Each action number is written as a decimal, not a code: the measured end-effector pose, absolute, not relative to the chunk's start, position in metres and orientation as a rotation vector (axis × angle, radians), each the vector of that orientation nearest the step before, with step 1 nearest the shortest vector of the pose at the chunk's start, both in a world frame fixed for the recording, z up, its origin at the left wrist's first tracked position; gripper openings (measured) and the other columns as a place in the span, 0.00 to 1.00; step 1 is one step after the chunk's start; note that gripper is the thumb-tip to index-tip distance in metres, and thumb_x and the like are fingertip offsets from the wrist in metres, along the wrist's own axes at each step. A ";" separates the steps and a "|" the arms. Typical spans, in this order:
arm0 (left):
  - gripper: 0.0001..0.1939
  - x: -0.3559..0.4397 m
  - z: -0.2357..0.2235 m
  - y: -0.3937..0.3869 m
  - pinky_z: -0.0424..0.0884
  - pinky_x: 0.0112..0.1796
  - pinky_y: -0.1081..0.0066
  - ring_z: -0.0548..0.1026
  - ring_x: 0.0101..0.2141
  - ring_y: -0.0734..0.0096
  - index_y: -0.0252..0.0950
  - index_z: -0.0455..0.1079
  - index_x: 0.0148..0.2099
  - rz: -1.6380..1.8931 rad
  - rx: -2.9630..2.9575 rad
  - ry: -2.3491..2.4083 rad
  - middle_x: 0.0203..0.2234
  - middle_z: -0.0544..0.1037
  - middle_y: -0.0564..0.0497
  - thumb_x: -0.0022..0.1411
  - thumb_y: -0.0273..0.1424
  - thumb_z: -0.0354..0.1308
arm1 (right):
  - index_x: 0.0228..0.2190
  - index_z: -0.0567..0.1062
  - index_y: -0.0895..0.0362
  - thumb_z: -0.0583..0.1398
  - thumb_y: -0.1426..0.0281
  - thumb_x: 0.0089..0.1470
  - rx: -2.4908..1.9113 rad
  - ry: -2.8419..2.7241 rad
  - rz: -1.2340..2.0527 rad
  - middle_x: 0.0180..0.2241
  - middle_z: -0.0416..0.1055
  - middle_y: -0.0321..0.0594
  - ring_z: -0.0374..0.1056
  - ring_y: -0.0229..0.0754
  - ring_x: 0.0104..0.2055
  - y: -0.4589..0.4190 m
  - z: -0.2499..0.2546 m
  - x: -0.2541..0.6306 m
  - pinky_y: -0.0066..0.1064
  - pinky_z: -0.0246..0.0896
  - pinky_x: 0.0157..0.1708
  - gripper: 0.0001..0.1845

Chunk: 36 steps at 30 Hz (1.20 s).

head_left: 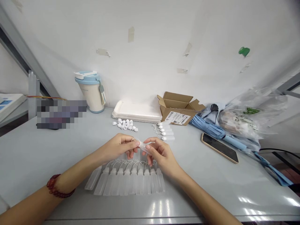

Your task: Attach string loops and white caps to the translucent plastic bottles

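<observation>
Translucent plastic dropper bottle [143,147] sits between the hands, its long axis running from 10 to 4 o'clock, neck end toward the left hand [116,148], whose fingertips [135,143] pinch it. The right hand [161,155] grips its body between thumb and curled fingers. Both forearms angle inward; a red bead bracelet [55,186] circles the left wrist. A row of bottles [131,182] lies at 6 o'clock. The shipping label [177,118] on a cardboard box [174,101] at 1 o'clock is too small to read.
</observation>
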<state>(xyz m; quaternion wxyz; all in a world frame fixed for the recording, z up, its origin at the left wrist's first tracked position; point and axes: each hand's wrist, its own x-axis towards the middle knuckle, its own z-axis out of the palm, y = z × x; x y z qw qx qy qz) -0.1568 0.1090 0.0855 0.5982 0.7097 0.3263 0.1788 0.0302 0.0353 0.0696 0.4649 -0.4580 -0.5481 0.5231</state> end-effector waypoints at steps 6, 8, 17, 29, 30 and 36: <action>0.14 -0.158 0.097 0.104 0.66 0.31 0.73 0.71 0.29 0.71 0.37 0.73 0.40 0.426 1.824 0.724 0.29 0.75 0.53 0.62 0.39 0.52 | 0.36 0.64 0.55 0.57 0.62 0.55 -1.103 -1.271 1.346 0.24 0.70 0.32 0.59 0.30 0.16 0.037 0.070 0.030 0.22 0.57 0.16 0.11; 0.14 -0.158 0.099 0.103 0.66 0.32 0.73 0.71 0.30 0.71 0.37 0.73 0.41 0.425 1.849 0.713 0.32 0.75 0.52 0.62 0.39 0.51 | 0.36 0.63 0.55 0.57 0.61 0.55 -1.096 -1.268 1.364 0.24 0.70 0.32 0.59 0.30 0.16 0.037 0.070 0.031 0.22 0.56 0.16 0.11; 0.19 -0.156 0.092 0.100 0.62 0.27 0.74 0.68 0.25 0.72 0.34 0.69 0.30 0.412 1.885 0.832 0.20 0.70 0.54 0.63 0.43 0.49 | 0.34 0.61 0.54 0.56 0.60 0.57 -1.066 -1.253 1.469 0.22 0.67 0.29 0.53 0.28 0.14 0.037 0.073 0.033 0.19 0.50 0.11 0.11; 0.10 -0.157 0.093 0.099 0.64 0.30 0.74 0.68 0.28 0.72 0.36 0.73 0.38 0.423 1.871 0.705 0.28 0.73 0.53 0.60 0.35 0.53 | 0.32 0.61 0.54 0.57 0.54 0.54 -1.013 -1.086 1.773 0.20 0.68 0.30 0.54 0.28 0.11 0.039 0.077 0.035 0.20 0.51 0.10 0.17; 0.10 -0.157 0.093 0.099 0.65 0.30 0.74 0.68 0.28 0.72 0.36 0.73 0.38 0.442 1.828 0.741 0.27 0.73 0.54 0.60 0.35 0.53 | 0.32 0.62 0.54 0.58 0.54 0.53 -1.030 -1.126 1.690 0.21 0.68 0.31 0.58 0.30 0.13 0.039 0.077 0.034 0.21 0.54 0.12 0.17; 0.13 -0.155 0.092 0.103 0.66 0.29 0.74 0.70 0.24 0.73 0.34 0.71 0.32 0.475 1.711 0.794 0.21 0.71 0.55 0.60 0.39 0.53 | 0.38 0.67 0.56 0.60 0.61 0.52 -1.237 -1.362 1.208 0.22 0.68 0.31 0.64 0.34 0.20 0.034 0.077 0.031 0.26 0.60 0.22 0.15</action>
